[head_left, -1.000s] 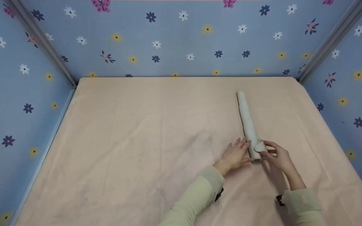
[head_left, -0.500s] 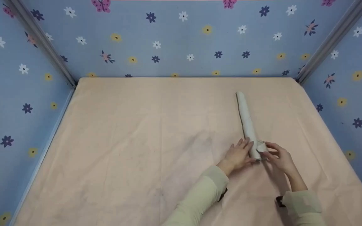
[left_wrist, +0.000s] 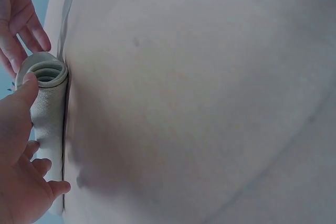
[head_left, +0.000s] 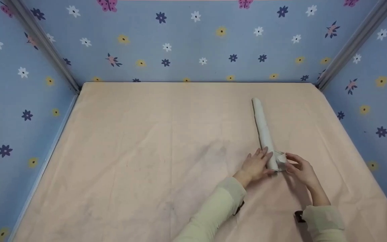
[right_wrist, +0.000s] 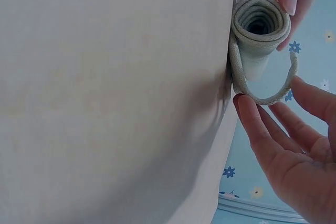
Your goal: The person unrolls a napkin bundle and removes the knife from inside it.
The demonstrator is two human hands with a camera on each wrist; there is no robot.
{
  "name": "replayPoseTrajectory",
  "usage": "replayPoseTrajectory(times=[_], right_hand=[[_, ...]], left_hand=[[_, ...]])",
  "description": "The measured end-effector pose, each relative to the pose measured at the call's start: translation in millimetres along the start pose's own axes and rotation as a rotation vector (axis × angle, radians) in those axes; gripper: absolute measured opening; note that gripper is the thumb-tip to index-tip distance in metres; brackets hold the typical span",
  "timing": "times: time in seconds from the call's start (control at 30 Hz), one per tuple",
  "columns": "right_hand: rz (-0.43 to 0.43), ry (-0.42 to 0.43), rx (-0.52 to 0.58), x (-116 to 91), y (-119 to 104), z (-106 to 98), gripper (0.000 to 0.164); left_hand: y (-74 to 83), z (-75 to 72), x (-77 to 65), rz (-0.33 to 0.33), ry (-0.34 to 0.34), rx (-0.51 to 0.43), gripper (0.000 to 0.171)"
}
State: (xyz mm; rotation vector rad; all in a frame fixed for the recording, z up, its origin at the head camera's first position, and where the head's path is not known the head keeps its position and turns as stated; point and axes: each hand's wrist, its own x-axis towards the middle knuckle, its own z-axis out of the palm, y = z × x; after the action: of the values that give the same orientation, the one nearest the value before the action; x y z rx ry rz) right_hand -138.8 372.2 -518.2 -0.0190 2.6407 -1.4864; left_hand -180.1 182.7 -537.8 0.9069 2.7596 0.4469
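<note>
Easing a touch toward 3 o'clock, right hand now has the loose flap standing further off the pale roll than a second ago, so outer edge seems unwrapped, roll not closed at the near end. Right thumb and fingertips hold flap edges. Left hand rests on roll's 9 o'clock side, fingers spread. Roll sits around 3 to 4 o'clock on the table cover, far end just short of 12.

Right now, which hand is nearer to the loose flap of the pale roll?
Right. The right hand touches the loose flap from its outer side; the left hand touches the roll, on the side away from the flap.
</note>
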Motion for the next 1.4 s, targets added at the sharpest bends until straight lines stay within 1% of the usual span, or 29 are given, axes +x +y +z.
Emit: replayPoseTrajectory(times=[0.3, 0.5, 0.6, 0.7, 0.87, 1.0, 1.1, 1.2, 1.27, 1.33, 1.4], right_hand=[[-0.017, 0.036, 0.037, -2.9, -4.5, -3.1, 0.044], [-0.028, 0.086, 0.01, -4.9, -5.9, -4.0, 0.043], [-0.064, 0.142, -0.02, -6.6, -6.6, -2.9, 0.041], [-0.096, 0.216, -0.046, -8.4, -7.6, -1.5, 0.038], [-0.098, 0.314, -0.065, -11.6, -9.0, 1.5, 0.033], [-0.102, 0.379, -0.115, -13.6, -10.6, 3.6, 0.031], [-0.138, 0.444, -0.119, -13.5, -9.9, 5.5, 0.03], [-0.184, 0.508, -0.086, -11.9, -7.7, 8.2, 0.027], [-0.203, 0.521, -0.078, -11.5, -7.3, 9.2, 0.026], [-0.209, 0.51, -0.08, -11.4, -7.7, 9.6, 0.026], [-0.209, 0.461, -0.099, -11.8, -9.1, 9.1, 0.027]], left_hand=[[-0.1, -0.7, 0.3, -0.012, -0.033, 0.019, 0.068], [-1.1, 0.8, 0.4, -0.018, -0.02, 0.01, 0.068], [-1.6, 1.4, 0.1, -0.019, -0.014, -0.006, 0.069], [-2.0, 1.8, 0.0, -0.015, -0.013, -0.019, 0.069], [-2.7, 2.2, 0.1, -0.009, -0.012, -0.033, 0.069], [-2.8, 2.0, -0.2, -0.005, -0.005, -0.032, 0.069], [-2.5, 1.6, -0.6, -0.003, -0.002, -0.031, 0.069], [-2.4, 1.0, -1.1, -0.002, -0.004, -0.04, 0.068], [-2.3, 0.6, -1.4, -0.003, -0.006, -0.047, 0.067], [-2.6, 0.4, -1.6, -0.004, -0.008, -0.051, 0.067], [-2.8, 0.1, -1.8, -0.01, -0.011, -0.057, 0.067]])
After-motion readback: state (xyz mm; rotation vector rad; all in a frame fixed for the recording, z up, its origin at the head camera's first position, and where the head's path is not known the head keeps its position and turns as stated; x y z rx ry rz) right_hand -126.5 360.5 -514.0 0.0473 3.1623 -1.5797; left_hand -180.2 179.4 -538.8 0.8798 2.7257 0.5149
